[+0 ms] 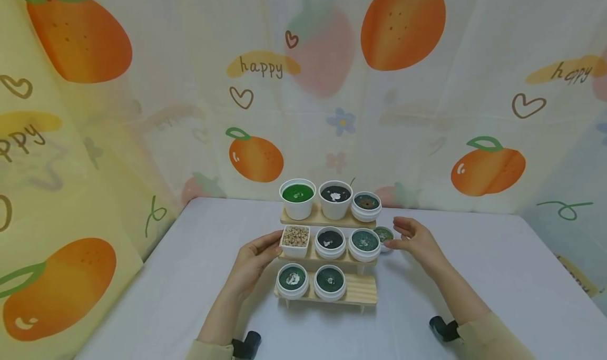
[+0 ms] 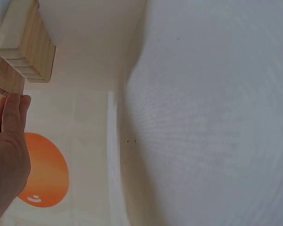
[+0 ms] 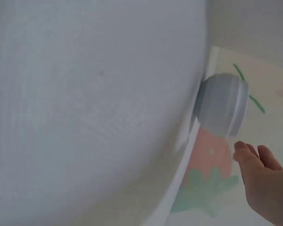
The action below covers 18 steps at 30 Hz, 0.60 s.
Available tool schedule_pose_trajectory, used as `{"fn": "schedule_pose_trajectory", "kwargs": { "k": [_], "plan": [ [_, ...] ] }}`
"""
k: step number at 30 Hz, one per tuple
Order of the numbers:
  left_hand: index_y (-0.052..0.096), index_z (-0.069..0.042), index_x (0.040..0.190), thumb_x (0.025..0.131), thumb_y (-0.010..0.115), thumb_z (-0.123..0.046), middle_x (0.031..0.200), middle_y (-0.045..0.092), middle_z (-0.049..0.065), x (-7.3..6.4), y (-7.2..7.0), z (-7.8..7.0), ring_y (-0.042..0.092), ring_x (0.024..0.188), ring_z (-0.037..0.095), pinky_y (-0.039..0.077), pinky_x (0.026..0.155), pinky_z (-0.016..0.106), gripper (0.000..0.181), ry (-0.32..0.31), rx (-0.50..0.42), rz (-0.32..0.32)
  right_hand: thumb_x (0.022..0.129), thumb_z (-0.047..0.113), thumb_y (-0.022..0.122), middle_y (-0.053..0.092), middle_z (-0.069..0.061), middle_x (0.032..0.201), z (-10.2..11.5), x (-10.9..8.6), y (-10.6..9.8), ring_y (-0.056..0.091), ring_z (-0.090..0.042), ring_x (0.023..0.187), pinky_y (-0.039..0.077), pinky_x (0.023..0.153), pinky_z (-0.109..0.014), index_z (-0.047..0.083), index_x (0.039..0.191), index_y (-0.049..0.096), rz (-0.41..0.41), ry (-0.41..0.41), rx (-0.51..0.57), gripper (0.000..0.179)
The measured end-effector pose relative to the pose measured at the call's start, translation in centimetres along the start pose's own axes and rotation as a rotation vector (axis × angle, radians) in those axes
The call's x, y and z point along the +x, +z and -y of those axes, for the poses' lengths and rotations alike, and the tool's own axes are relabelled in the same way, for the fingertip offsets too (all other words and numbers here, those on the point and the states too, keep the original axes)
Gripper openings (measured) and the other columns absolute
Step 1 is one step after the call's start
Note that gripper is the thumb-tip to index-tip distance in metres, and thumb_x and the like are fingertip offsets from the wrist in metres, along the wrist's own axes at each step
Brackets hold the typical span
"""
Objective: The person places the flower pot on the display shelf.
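Observation:
My left hand grips the left end of a stepped wooden stand's middle board, beside a square white pot of beige grains. The left wrist view shows fingers at the board's underside edge. To the right of the stand, my right hand has its fingers spread, holding nothing. Its fingertips are close to a small round white pot with a green top, partly hidden behind another pot. In the right wrist view that small pot stands on the table, just beyond the fingertips.
The top board carries two taller white cups and a low pot. A dark-filled pot shares the middle board. Two more pots sit on the bottom board. A white cloth covers the table, with a fruit-print curtain behind.

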<state>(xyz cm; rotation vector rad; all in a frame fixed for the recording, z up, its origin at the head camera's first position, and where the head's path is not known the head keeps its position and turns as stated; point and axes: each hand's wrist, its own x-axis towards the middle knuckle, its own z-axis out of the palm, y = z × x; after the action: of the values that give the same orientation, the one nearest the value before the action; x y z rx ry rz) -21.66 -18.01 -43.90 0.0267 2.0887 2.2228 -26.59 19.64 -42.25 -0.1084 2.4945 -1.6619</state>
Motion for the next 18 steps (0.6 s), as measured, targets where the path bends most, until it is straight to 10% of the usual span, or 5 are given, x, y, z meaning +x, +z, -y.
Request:
{"fn": "schedule_pose_trajectory", "kwargs": {
  "k": [18],
  "plan": [
    [0.049, 0.004, 0.140, 0.093, 0.062, -0.003, 0.146, 0.053, 0.021, 0.0, 0.0, 0.1, 0.062, 0.113, -0.003, 0.051, 0.099, 0.014, 0.050, 0.005, -0.005, 0.003, 0.081, 0.013, 0.077, 0.038, -0.032, 0.152, -0.8, 1.4, 0.3, 0.037, -0.046, 0.142, 0.037, 0.117, -0.055, -0.009, 0.147, 0.033, 0.042, 0.064, -0.106, 0.082]
  ]
}}
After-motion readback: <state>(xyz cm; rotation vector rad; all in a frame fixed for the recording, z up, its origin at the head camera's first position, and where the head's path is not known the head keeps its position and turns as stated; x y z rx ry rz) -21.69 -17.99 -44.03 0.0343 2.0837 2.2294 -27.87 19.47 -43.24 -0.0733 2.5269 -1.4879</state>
